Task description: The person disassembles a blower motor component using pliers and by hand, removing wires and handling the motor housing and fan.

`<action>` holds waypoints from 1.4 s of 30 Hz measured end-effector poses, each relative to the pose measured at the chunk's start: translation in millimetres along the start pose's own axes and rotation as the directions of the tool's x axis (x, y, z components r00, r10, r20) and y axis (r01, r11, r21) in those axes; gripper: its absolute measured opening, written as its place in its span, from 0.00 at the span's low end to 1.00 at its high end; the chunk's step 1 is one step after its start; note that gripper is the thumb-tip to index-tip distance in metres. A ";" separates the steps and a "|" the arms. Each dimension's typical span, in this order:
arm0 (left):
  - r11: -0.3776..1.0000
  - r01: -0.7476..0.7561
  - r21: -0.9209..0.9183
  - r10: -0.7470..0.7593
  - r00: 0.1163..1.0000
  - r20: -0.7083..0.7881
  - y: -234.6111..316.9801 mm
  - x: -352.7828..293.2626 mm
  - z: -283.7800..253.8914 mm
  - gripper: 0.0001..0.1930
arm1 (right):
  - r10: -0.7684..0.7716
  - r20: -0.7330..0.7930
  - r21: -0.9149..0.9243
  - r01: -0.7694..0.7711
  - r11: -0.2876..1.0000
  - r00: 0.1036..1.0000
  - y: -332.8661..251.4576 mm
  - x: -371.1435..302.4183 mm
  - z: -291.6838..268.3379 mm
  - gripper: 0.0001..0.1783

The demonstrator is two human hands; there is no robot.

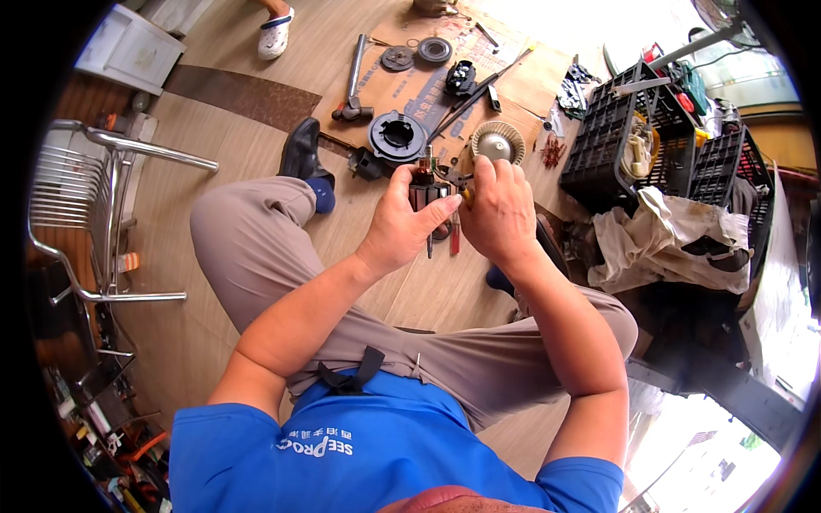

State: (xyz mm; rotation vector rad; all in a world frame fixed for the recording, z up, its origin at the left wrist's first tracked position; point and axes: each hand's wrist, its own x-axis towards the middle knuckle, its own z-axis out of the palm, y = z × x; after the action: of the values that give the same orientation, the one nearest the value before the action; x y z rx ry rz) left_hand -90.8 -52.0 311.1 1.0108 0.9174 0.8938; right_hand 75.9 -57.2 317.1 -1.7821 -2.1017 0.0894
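Observation:
My left hand (400,221) is closed round a motor armature (420,197), with its shaft pointing down and its copper-coloured end up. In my right hand (501,209) is a pair of pliers (456,177) with a bit of yellow handle showing; the dark jaws reach to the armature's upper end. Whether they grip anything there is too small to tell. Just beyond my hands lie a black round motor housing (397,137) and a pale fan wheel (498,144). A red-handled tool (455,239) lies on the floor below the armature.
Flattened cardboard (534,81) bears a hammer (355,81), two dark discs (434,50) and black parts (461,78). Black crates (599,141) with tools and a cloth (667,244) stand at right. A metal chair (154,150) is at left. Another person's clog (275,34) shows at the top.

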 end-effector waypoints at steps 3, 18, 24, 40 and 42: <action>1.000 0.010 -0.012 -0.011 0.999 -0.046 -2.7 0.3 -1.8 0.20 | 0.025 0.009 0.036 -0.025 0.999 1.000 -5.7 -1.7 -4.8 0.25; 0.957 -0.109 0.271 0.145 0.983 -0.116 -22.3 21.1 -10.5 0.24 | 0.121 0.766 0.542 -0.736 0.405 0.631 5.2 0.8 -40.9 0.22; 0.844 -0.201 0.498 0.255 0.966 -0.043 -24.0 29.3 -13.3 0.22 | -0.002 0.814 0.574 -0.803 0.162 0.582 6.4 -8.5 -46.9 0.22; 0.988 0.149 -0.025 -0.146 0.984 0.101 -25.9 32.9 -26.3 0.21 | 0.045 0.863 0.457 -0.816 0.355 0.503 -1.6 -16.1 -37.8 0.19; 0.963 0.206 -0.175 -0.173 0.967 0.185 -18.5 27.6 -22.5 0.20 | 0.053 0.847 0.472 -0.795 0.382 0.529 -1.3 -16.4 -38.5 0.19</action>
State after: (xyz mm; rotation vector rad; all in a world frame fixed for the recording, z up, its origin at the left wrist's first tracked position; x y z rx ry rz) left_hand -98.7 -25.2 282.2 0.8026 0.7553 0.7094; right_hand 89.3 -80.7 349.1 -1.6705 -1.2288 1.9689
